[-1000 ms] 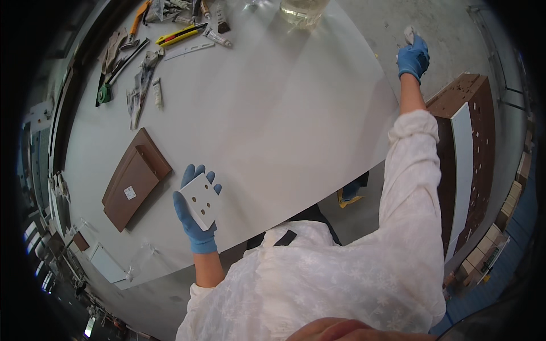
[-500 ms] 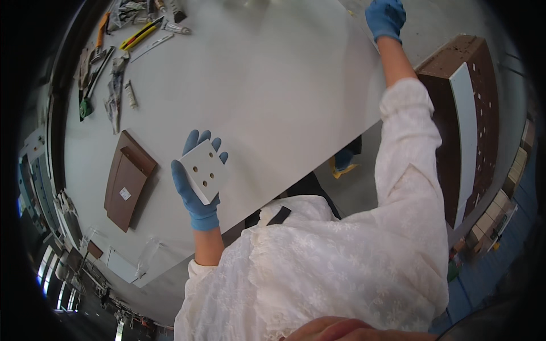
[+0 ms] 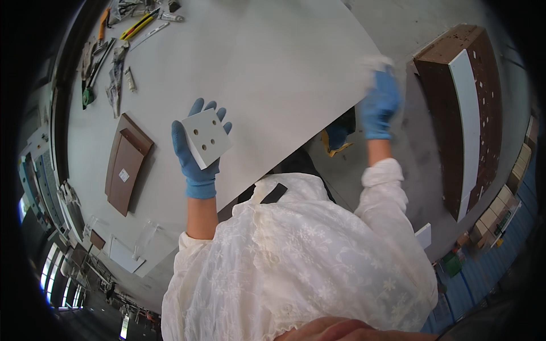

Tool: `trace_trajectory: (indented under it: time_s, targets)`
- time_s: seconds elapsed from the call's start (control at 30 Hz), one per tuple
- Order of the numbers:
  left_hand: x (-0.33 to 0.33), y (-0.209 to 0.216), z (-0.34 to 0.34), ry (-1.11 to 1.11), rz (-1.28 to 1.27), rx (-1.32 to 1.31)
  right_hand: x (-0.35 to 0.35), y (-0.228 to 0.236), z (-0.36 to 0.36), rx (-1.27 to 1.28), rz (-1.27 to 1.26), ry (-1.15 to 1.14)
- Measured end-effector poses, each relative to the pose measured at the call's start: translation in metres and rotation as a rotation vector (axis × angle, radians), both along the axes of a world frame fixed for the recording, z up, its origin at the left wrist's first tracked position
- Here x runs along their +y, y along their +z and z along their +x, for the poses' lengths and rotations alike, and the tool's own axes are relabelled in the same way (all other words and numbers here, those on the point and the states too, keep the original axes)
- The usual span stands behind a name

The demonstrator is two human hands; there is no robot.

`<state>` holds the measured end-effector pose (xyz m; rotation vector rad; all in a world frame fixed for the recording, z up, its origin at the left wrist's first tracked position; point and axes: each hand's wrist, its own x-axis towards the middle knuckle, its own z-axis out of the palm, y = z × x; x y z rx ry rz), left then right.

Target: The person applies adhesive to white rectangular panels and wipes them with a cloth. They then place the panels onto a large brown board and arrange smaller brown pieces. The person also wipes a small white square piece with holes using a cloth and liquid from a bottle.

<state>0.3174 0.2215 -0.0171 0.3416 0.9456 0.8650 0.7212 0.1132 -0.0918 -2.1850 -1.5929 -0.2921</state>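
A white square panel with several round holes [image 3: 208, 138] rests in my blue-gloved left hand [image 3: 193, 170]. The thumb lies along its left edge and the fingertips show beyond its far edge. My right hand [image 3: 381, 108], in a blue glove too, is over the table's right edge, smeared by motion. Its fingers are closed on a whitish, cloth-like thing [image 3: 376, 61], too blurred to name surely. Beneath both hands, the grey table [image 3: 273, 74] slants away to the front.
A brown curved piece with a white label [image 3: 128, 165] lies left of my left hand. Tools, among them a yellow-and-black knife [image 3: 140, 24], and crumpled tubes cover the far left corner. Brown panels stacked with a white strip [image 3: 463, 125] stand on the right.
My right hand has come back toward me from the far right, and a whitish thing now shows at its fingers. The left hand still holds the panel, slightly turned.
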Motion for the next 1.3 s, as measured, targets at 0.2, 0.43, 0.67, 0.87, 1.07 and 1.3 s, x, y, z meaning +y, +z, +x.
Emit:
trace_trajectory:
  time_s: [0.2,0.43,0.67,0.87,1.07,1.3]
  targets:
    - [-0.015,0.015,0.007,0.011,0.019,-0.029,0.068,-0.052,-0.213,0.192,-0.112,1.020]
    - [-0.039,0.023,-0.088,0.226,0.048,0.035,0.070,-0.065,0.107,0.485,0.119,-0.247]
    - [-0.039,0.033,-0.181,0.533,0.182,0.180,0.063,-0.012,0.153,0.043,0.086,-0.385]
    - [-0.057,0.043,-0.224,0.540,0.252,0.183,0.177,-0.079,-0.083,-0.083,0.162,0.040]
    - [-0.086,0.033,-0.251,0.661,0.159,0.108,0.026,-0.063,-0.436,0.178,0.028,1.396]
    - [-0.119,0.036,-0.267,0.757,0.124,0.136,-0.073,-0.075,-0.430,0.812,-0.407,1.640]
